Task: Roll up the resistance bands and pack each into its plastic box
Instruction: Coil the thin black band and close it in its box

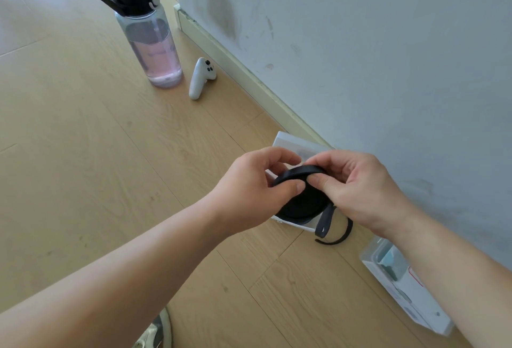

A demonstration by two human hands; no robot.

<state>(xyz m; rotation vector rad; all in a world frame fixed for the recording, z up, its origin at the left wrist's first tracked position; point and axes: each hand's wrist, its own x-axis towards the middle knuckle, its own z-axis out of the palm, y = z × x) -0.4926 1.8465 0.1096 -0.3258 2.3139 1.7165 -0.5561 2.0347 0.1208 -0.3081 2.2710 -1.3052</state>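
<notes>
A black resistance band (300,200) is partly coiled between both hands, above a clear plastic box (288,142) lying on the wooden floor by the wall. My left hand (249,189) pinches the coil's left side with thumb and fingers. My right hand (357,184) pinches the top of the loop from the right. A loose end of the band (333,232) hangs down and curls onto the floor. A second plastic box (401,278) holding a teal band lies at the lower right, partly hidden by my right forearm.
A large water bottle (149,42) with a black lid and strap stands on the floor at the upper left. A white handheld controller (201,77) lies beside it near the baseboard. The grey wall (360,42) runs along the right. A shoe tip (155,331) shows at the bottom.
</notes>
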